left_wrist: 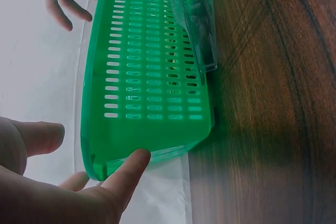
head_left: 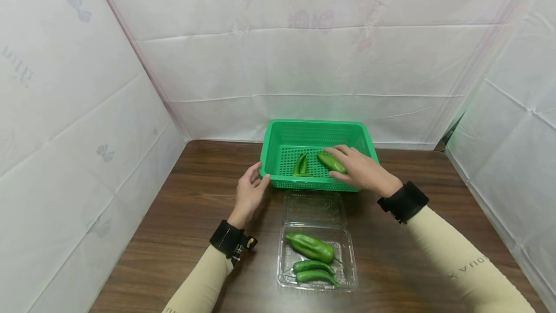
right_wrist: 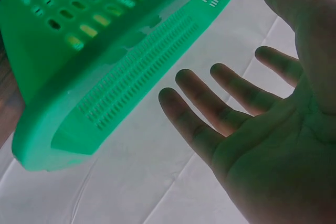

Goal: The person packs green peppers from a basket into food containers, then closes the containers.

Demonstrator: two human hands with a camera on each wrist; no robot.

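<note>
**Basket behind, clamshell in front**

On the table (head_left: 182, 235) the basket (head_left: 278, 132) stands toward the back wall, with 2 peppers (head_left: 300, 164) lying in it left of another pepper (head_left: 332, 162). Directly before the basket lies the open clamshell box (head_left: 347, 274), holding 3 peppers (head_left: 309, 247). The left hand (head_left: 249, 194) is at the basket's left front corner; the right hand (head_left: 360, 170) is over its right part.

Dark wood-grain table (head_left: 182, 235), creased white sheeting walls (head_left: 304, 62) on 3 sides

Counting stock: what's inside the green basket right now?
Inside the green basket: a small pepper pair and one larger pepper under the right hand, which covers part of it and the floor beneath.
</note>
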